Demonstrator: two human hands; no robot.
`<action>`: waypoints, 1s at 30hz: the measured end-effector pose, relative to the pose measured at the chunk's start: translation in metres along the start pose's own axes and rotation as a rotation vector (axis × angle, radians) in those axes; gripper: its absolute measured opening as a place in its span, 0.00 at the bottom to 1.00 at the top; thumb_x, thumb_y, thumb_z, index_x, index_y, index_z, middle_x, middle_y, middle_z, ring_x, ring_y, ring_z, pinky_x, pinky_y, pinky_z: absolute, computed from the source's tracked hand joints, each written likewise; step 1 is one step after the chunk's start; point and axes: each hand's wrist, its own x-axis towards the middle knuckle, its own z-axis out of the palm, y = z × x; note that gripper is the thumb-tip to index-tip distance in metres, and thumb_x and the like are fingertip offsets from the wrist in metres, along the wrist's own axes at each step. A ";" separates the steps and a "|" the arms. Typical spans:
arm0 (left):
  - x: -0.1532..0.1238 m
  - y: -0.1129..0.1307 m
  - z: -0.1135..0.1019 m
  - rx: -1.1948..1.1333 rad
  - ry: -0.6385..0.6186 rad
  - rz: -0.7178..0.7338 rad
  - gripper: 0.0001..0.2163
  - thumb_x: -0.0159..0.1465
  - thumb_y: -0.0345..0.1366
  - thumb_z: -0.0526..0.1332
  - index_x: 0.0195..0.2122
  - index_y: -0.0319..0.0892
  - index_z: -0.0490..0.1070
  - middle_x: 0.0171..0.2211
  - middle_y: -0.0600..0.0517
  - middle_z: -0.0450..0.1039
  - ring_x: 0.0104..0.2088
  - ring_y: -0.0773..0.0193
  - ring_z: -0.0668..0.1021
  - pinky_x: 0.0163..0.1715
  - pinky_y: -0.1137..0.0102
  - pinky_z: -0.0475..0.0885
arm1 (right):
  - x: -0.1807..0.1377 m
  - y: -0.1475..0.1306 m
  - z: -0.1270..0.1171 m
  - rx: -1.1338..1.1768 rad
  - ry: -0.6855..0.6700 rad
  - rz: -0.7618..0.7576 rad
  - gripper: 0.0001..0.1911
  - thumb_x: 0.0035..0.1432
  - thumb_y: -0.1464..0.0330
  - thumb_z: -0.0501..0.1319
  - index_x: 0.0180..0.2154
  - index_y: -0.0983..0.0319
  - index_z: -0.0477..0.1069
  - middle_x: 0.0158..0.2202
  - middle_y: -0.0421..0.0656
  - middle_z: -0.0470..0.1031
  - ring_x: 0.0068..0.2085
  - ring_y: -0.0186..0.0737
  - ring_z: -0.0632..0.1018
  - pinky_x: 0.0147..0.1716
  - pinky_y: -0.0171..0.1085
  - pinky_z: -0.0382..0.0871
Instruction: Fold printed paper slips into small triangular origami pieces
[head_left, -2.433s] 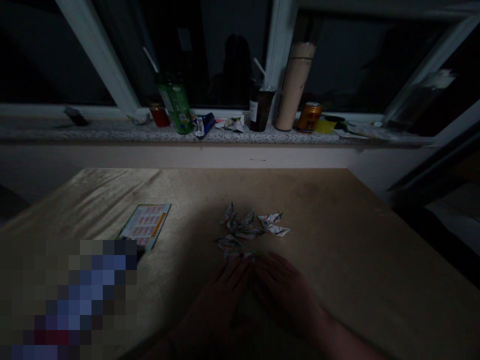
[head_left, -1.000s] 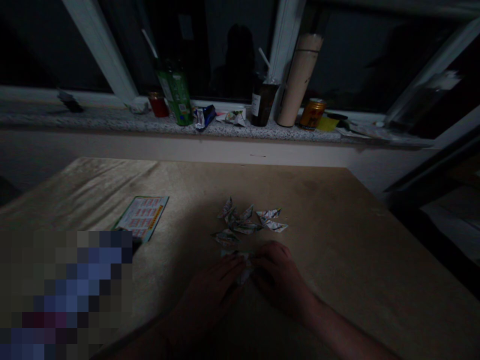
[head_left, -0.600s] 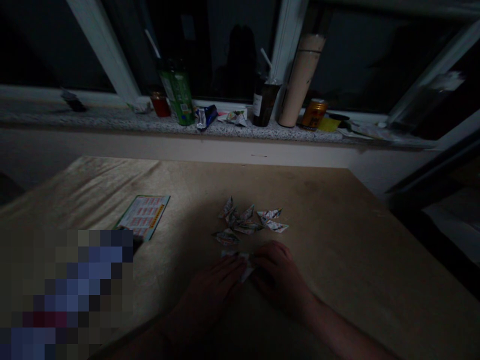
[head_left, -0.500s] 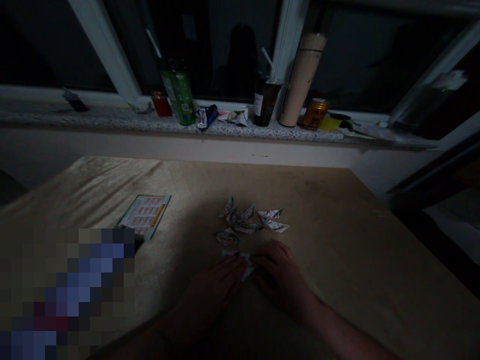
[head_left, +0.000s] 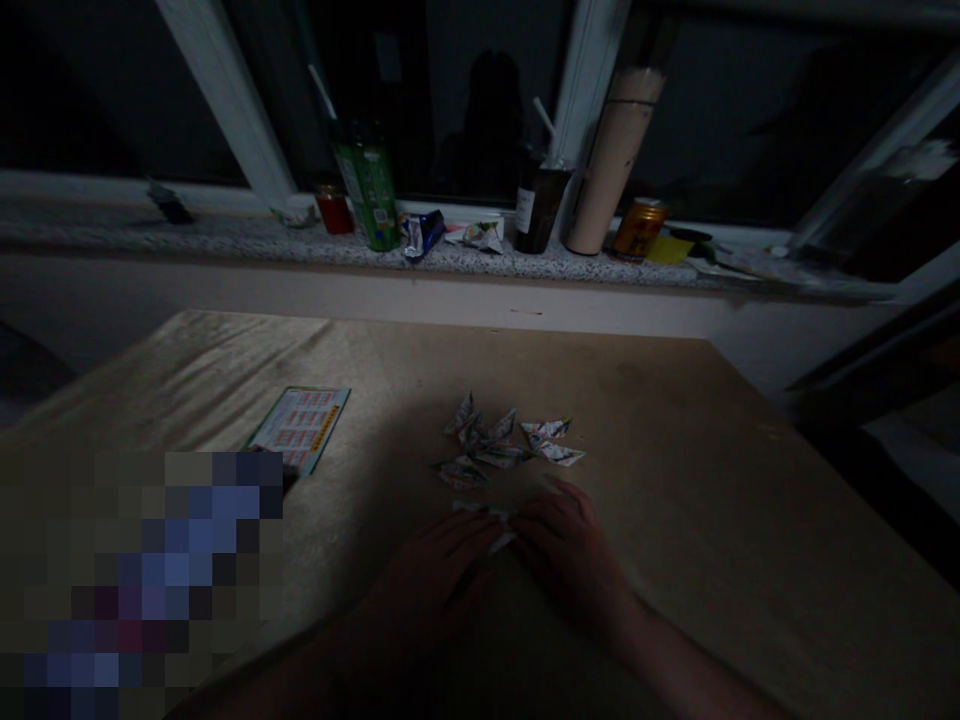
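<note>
Our right hand (head_left: 562, 532) uncurls (pinching, we can't tell); our left hand (head_left: 442, 555) lies flat, seemingly pressing paper (head_left: 504, 541) nearside of the folded-paper pieces (head_left: 502, 456).

My left hand (head_left: 431, 560), fingers outstretched, covers part of a small, pale, folded paper (head_left: 503, 541) on the flat tan table (head_left: 637, 400); my right hand (head_left: 566, 540) touches it from three o'clock; just beyond, at twelve, sits a cluster of pointed, printed-paper folds (head_left: 501, 456); at ten, a flat pale card with red rows (head_left: 307, 420); toward one, a tall beige cylindrical flask (head_left: 615, 160) on the grey speckled stone sill (head_left: 480, 266)
</note>
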 end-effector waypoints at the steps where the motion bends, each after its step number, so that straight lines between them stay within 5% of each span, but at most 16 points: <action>1: 0.000 0.000 0.000 -0.013 0.009 -0.009 0.19 0.65 0.34 0.53 0.58 0.47 0.59 0.56 0.52 0.66 0.54 0.60 0.68 0.55 0.61 0.63 | 0.000 0.000 0.000 0.001 0.004 -0.006 0.07 0.61 0.70 0.56 0.39 0.58 0.71 0.34 0.42 0.76 0.39 0.41 0.75 0.52 0.53 0.58; 15: 0.001 -0.003 -0.003 -0.168 0.093 -0.167 0.11 0.64 0.32 0.55 0.47 0.48 0.68 0.44 0.54 0.74 0.45 0.63 0.74 0.48 0.65 0.68 | 0.000 -0.003 -0.006 0.026 0.133 -0.005 0.07 0.62 0.69 0.55 0.35 0.57 0.71 0.30 0.40 0.77 0.33 0.38 0.75 0.49 0.50 0.58; 30: 0.004 -0.003 -0.009 -0.320 0.084 -0.370 0.09 0.62 0.39 0.57 0.38 0.46 0.75 0.36 0.54 0.77 0.37 0.61 0.77 0.39 0.70 0.70 | 0.000 0.001 -0.007 0.197 0.081 0.140 0.08 0.61 0.68 0.55 0.31 0.60 0.70 0.26 0.40 0.73 0.30 0.38 0.73 0.44 0.46 0.63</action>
